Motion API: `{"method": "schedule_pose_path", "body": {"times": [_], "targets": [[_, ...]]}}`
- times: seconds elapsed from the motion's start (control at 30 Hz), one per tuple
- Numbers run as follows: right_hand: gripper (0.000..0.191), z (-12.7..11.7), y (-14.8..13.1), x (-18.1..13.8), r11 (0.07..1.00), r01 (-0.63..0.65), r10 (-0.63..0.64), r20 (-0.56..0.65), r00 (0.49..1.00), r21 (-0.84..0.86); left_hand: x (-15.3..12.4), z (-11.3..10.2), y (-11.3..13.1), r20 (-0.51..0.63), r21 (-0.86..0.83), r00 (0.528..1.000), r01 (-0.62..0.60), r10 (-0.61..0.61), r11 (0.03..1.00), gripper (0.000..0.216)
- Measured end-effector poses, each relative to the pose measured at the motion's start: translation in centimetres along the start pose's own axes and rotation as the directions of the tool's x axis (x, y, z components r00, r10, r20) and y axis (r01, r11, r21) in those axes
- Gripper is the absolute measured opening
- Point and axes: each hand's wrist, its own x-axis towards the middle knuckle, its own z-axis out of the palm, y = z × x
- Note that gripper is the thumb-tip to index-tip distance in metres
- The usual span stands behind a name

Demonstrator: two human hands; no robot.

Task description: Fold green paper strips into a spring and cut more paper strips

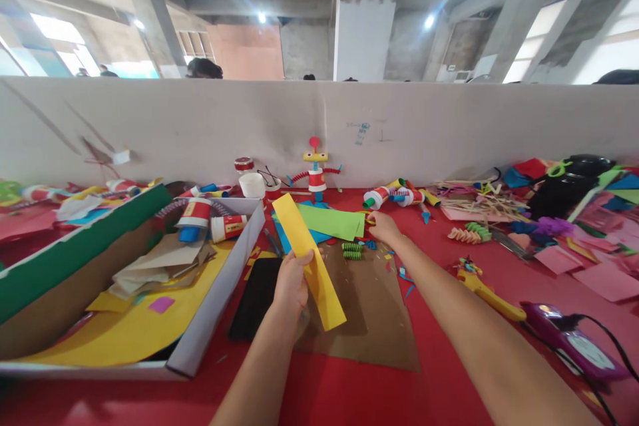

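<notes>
Basically, the yellow strip [318, 276] is pinched mid-length in the left hand [291, 284], slanting far-left to near-right over the brown sheet [377, 323]; the farther right hand [384, 227] (fingers curled, hold can't be told) is placed by that sheet's far-right corner.

Smooth, matt paper strip [317, 275]
</notes>
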Motion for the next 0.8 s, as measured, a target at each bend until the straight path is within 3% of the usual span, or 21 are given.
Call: {"method": "schedule_pose_path", "body": {"times": [0.17, 0.3, 0.5, 0.67, 0.8], "targets": [[0.030, -0.7, -0.5, 1.9, 0.981, 0.096, -0.066, 0.177, 0.982, -0.168, 0.0, 0.2, -0.2, -0.013, -0.002, 1.000, -0.009, 0.009, 1.000, 0.016], [0.040, -0.7, -1.2, 2.1, 0.949, 0.150, -0.074, 0.265, 0.961, -0.277, 0.0, 0.3, -0.7, 0.015, -0.006, 0.999, -0.029, 0.030, 1.000, 0.019], [0.052, -0.9, -2.9, 1.3, 0.875, 0.190, -0.119, 0.181, 0.976, -0.446, 0.3, 0.1, -1.2, 0.010, 0.016, 0.999, -0.039, 0.039, 0.999, 0.023], [0.045, -3.2, -4.9, 1.2, 0.803, 0.214, -0.200, 0.086, 0.976, -0.557, 0.3, 0.2, -1.1, -0.016, 0.002, 0.999, -0.045, 0.045, 0.999, 0.019], [0.032, -5.4, -5.7, 0.8, 0.774, 0.141, -0.196, -0.022, 0.980, -0.617, 0.2, 0.3, -1.1, -0.008, -0.019, 0.999, -0.042, 0.042, 0.999, 0.024]]}}
